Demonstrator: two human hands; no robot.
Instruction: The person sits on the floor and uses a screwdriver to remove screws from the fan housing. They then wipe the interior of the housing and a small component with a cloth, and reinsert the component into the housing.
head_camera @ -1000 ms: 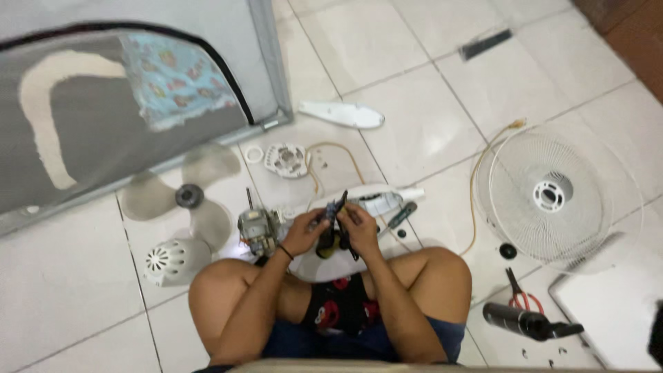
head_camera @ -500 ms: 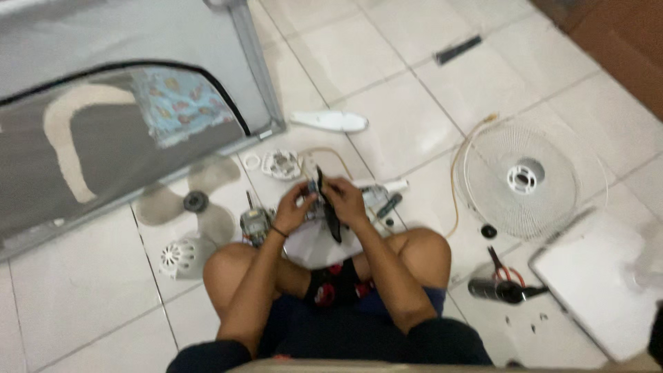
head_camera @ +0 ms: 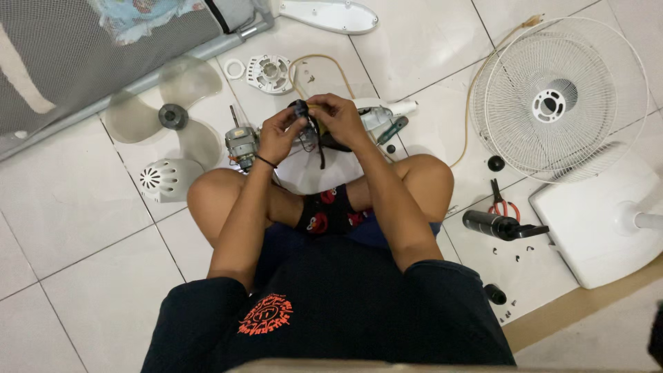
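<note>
Sitting cross-legged on the tiled floor [head_camera: 90, 262], black shirt and shorts nearest the camera. Both hands are raised over my knees, close together. Left hand [head_camera: 278, 135] and right hand [head_camera: 336, 117] are both pinched on a small black part with wires [head_camera: 304, 122], fingers curled around it from either side; a dark wire hangs down from it. Can't tell exactly what the part is.

Just left of the left hand: fan motor [head_camera: 241, 144], shaft up, on the floor. Below-left of it, a white vented motor cover [head_camera: 162, 179]. Behind the hands, a white housing piece [head_camera: 382, 112] with a dark-handled tool lying against it.

To my right: black cylindrical tool [head_camera: 496, 225], red-handled pliers [head_camera: 503, 202] just beyond it, small loose screws nearby. White fan base [head_camera: 595, 220] at far right.

Further out: translucent fan blade [head_camera: 169, 114] at left, white round mount [head_camera: 269, 72] and ring beside it, white wire fan guard [head_camera: 556, 103] at right, grey mesh playpen [head_camera: 76, 62] top left.
</note>
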